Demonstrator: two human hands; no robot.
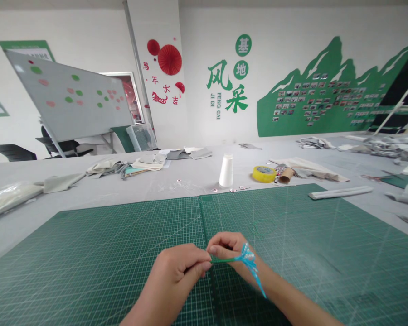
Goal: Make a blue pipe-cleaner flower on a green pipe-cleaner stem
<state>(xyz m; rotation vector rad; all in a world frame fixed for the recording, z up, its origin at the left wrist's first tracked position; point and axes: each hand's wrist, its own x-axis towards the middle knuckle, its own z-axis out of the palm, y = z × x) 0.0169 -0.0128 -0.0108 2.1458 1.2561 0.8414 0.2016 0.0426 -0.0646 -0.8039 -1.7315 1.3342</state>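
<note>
In the head view, the person's left hand [183,268] is closed in a pinch, thumb against forefinger, on the near end of a thin green stem [225,260]. The stem runs rightward to a blue flower with pale dots [247,258], which hangs in front of the right wrist, one long petal pointing down. The right hand [230,244] is curled, its thumb and forefinger almost together just beside the left fingertips; whether they grip a strand there cannot be told. Beneath both hands lies a green cutting mat [122,262], with a faint loop of green strand [263,226] beyond the right hand. Since only one end seems supported, a loosened left pinch could let the flower swivel or drop; pulling unevenly could bend the stem, and a brush from the right wrist could crush the petals.
</note>
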